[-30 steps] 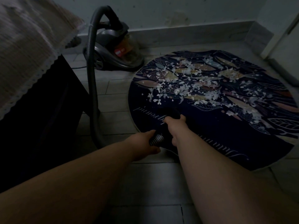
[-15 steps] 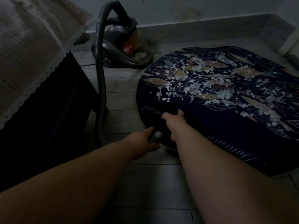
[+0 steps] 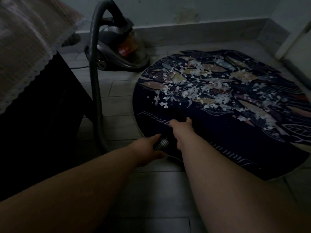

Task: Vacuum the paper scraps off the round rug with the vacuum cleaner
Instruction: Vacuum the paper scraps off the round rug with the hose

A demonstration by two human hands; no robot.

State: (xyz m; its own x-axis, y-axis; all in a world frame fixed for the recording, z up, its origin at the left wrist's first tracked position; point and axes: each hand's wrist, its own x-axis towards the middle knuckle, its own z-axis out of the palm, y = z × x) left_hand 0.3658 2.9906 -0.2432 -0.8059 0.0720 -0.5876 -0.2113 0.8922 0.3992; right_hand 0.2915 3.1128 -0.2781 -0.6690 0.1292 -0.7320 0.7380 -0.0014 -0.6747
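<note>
Barely begun, by the look of it. Gripped the ribbed hose [image 3: 161,144] in the left hand [image 3: 148,149], fingers curled round it just behind the right hand [image 3: 181,130]. Wrapped the right hand round the hose's dark front end, thumb raised. Could not make out the nozzle against the dark rug [image 3: 244,148] in the dim light. Held both hands close together over the rug's near left edge, with nothing in them but the hose.

Saw white scraps [image 3: 202,93] lying thick ahead of and to the right of the right hand, in a wide band across the rug's middle and far side, the nearest just beyond that hand. Found only the strip beside and to the right of the right hand bare of scraps, though whether cleaned or never littered could not be told.

Had the vacuum [image 3: 121,54] standing well ahead of the left hand, off the rug by the wall, with the hose arching up from it and down to the floor left of that hand.

Judged nearly all the pickup left to do, probably by sweeping forward and rightward from the hands across the whole band.
</note>
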